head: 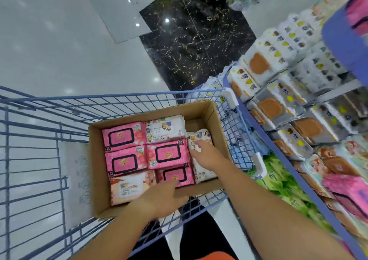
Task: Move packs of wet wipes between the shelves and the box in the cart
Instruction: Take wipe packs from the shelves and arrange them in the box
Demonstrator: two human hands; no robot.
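Reaching over the near wall of the cardboard box [95, 172], which is sitting in the blue wire cart [39, 140], both hands are meeting the packs of wet wipes inside. The left hand [162, 198] is lying with fingers nearly straight and together. Its fingertips are touching the pink pack [175, 175] at the near edge of the box, just beside a peach pack [129, 188] in the near left corner. The right hand [207, 156] is resting on a white pack [202, 174] lying along the right wall, fingers bent down over its top; whether they are pinching it cannot be told. Three more pink packs [125, 163] are lying flat toward the left wall and the middle, and a cartoon-printed pack [165, 128] is lying near the far wall. The shelves [278, 154], blue-edged, are standing just beside the right side of the cart, carrying rows of orange-lidded packs [270, 108].
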